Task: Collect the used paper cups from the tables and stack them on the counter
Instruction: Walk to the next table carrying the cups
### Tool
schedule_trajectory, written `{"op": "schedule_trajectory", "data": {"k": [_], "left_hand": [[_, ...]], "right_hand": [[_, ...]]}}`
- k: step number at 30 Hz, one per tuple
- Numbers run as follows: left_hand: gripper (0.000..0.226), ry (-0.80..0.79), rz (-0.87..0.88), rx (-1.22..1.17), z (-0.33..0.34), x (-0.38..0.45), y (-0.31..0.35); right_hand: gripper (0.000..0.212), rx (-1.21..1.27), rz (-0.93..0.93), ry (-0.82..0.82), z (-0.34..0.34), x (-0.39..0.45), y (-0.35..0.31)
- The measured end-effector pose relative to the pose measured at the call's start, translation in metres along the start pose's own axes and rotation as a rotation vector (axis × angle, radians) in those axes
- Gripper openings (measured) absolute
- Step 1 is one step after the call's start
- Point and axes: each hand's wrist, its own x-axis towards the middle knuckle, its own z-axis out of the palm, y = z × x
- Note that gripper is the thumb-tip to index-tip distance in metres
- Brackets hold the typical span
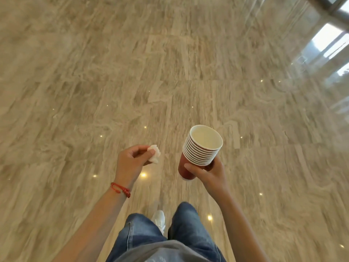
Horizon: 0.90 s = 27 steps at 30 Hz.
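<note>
My right hand (pixel 205 173) grips a nested stack of several paper cups (pixel 200 150), red outside and white inside, held upright at waist height with the top cup's mouth facing up. To the left, my left hand (pixel 132 159) pinches a crumpled white tissue (pixel 154 154) between thumb and fingers. A red string bracelet (pixel 120 189) circles the left wrist. No table or counter shows in the head view.
Polished beige marble floor (pixel 94 82) fills the view, blurred by motion, with ceiling-light reflections. My jeans-clad legs (pixel 188 227) and a white shoe (pixel 159 219) are at the bottom. A dark frame and bright window reflections (pixel 328 42) lie at the top right.
</note>
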Motion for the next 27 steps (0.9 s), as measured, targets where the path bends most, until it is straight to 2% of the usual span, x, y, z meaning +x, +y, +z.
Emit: {"op": "schedule_trajectory", "data": {"k": [4,9,17,27], "left_hand": [[0.014,0.007,-0.043,-0.016,0.034,0.087,0.025],[0.012,-0.011,-0.036,-0.028,0.09,0.208,0.057],[0.018,0.012,-0.019,-0.061,0.169,0.39,0.144],[0.016,0.027,-0.012,-0.064,0.227,0.644,0.21]], "right_hand": [[0.066,0.017,0.046,0.013,-0.006,0.094,-0.017],[0.064,0.04,0.023,0.001,-0.018,0.238,-0.038],[0.054,0.039,-0.021,-0.011,-0.046,0.452,-0.121],[0.061,0.008,-0.041,-0.057,-0.017,0.71,-0.173]]}}
